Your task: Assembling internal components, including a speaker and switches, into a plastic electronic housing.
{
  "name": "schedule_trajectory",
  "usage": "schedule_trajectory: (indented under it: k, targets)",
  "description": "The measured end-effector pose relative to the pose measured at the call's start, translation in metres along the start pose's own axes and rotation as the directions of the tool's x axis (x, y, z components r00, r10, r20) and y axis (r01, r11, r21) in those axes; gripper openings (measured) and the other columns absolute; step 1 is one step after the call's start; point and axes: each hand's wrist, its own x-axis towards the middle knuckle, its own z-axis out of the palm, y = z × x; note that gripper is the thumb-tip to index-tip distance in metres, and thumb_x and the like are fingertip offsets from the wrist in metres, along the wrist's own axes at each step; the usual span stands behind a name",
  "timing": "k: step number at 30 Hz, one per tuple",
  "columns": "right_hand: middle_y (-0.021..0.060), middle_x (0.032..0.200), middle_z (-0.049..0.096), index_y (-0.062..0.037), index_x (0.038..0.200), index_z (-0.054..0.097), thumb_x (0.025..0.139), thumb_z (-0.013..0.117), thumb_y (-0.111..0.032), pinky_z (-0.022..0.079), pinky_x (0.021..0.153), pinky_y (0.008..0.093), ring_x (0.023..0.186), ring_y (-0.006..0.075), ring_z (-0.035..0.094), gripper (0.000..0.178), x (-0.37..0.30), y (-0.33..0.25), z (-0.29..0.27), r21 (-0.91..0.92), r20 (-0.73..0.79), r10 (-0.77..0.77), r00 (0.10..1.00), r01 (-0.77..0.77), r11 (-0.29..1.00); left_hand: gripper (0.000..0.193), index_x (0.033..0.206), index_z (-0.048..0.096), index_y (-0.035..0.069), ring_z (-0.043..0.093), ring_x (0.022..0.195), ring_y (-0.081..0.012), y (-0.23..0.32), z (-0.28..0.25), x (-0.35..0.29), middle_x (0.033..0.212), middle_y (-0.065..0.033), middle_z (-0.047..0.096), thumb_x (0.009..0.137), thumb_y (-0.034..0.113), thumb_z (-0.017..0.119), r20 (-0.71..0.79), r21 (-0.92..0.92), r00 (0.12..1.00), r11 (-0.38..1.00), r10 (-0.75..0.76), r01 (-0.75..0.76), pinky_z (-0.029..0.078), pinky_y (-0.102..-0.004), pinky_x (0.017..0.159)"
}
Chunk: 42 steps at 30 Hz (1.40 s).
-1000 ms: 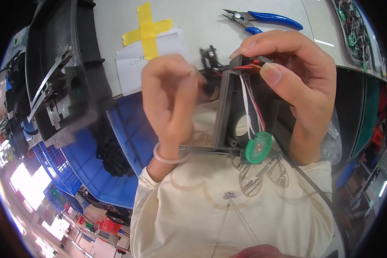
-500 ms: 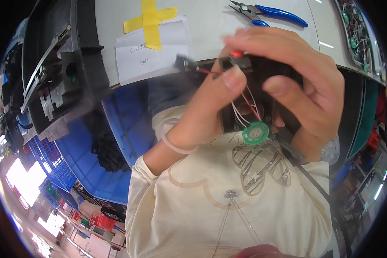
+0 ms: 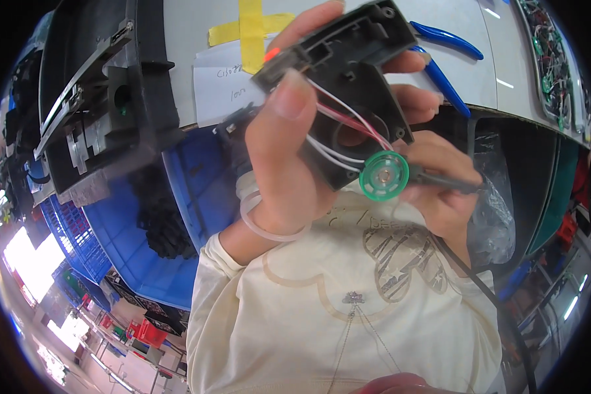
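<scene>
My left hand [image 3: 285, 144] is wrapped round a black plastic housing [image 3: 368, 79], raised and tilted with its hollow inside showing. The thumb presses its near edge and fingertips show past the far side. A red glow lies at one corner. White and red wires run from the housing to a green round speaker [image 3: 384, 175], which hangs at its lower edge. A small dark part [image 3: 233, 123], blurred, is left of the housing. Close beside the speaker, my right hand [image 3: 440, 177] is closed on a dark slim-handled tool [image 3: 450, 182]; its tip is hidden.
Blue-handled nippers [image 3: 446, 41] lie on the white table behind the housing, partly covered. Paper [image 3: 217, 82] is taped down with yellow tape [image 3: 251, 29]. Blue bins [image 3: 138, 243] with black parts stand left; a tray of wired boards [image 3: 548, 59] sits far right. A black cable [image 3: 499, 302] trails at right.
My left hand has turned and raised the housing up and left, exposing its inside. My right hand has moved down off the housing to beside the speaker, with the dark tool in it.
</scene>
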Motion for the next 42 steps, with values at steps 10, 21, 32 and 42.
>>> schedule_trajectory:
  k: [10,21,32,42]
  targets:
    - [0.0170,0.098,0.062,0.0105,0.108,0.052,0.077,0.062,0.007,0.045,0.069,0.0212,0.079,0.0138,0.058,0.034,-0.003,-0.017,-0.006,-0.177,-0.277,-0.031,0.960,-0.020,0.984,0.070,0.130,0.034,0.008,0.062,0.084,-0.0389,0.006,0.000,0.002,0.126,-0.0278,0.042,0.084,0.059,0.042,-0.042,0.287,0.997,0.957,0.063,-0.048,0.056,-0.0476,0.066]
    - [0.0206,0.094,0.059,0.0075,0.112,0.044,0.083,0.051,-0.013,0.050,0.053,0.0245,0.064,0.0208,0.062,0.036,0.011,-0.014,-0.016,0.839,-0.059,0.383,0.922,-0.162,0.519,0.067,0.123,0.039,0.003,0.063,0.069,-0.0343,-0.004,0.004,0.006,0.085,-0.0274,0.061,0.084,0.058,0.041,-0.202,0.193,0.974,0.979,0.106,-0.067,0.054,-0.0410,0.061]
    - [0.0086,0.074,0.065,0.0079,0.097,0.056,0.082,0.060,0.000,0.040,0.050,0.0170,0.056,0.0062,0.054,0.018,0.000,-0.010,0.017,-0.040,-0.489,0.006,0.872,-0.030,0.999,0.063,0.123,0.044,0.005,0.060,0.074,-0.0323,-0.008,0.004,0.009,0.086,-0.0229,0.059,0.085,0.055,0.042,-0.343,-0.215,0.939,0.974,-0.001,-0.077,0.053,-0.0389,0.060]
    - [0.0074,0.070,0.060,0.0022,0.080,0.060,0.063,0.068,0.006,0.038,0.041,0.0248,0.043,0.0178,0.049,0.020,0.015,0.004,0.020,-0.712,-0.191,-0.465,0.864,0.205,0.672,0.052,0.118,0.050,0.013,0.058,0.077,-0.0301,-0.006,0.012,0.009,0.087,-0.0179,0.059,0.086,0.053,0.040,-0.275,-0.050,0.960,0.997,0.044,-0.060,0.048,-0.0393,0.065]
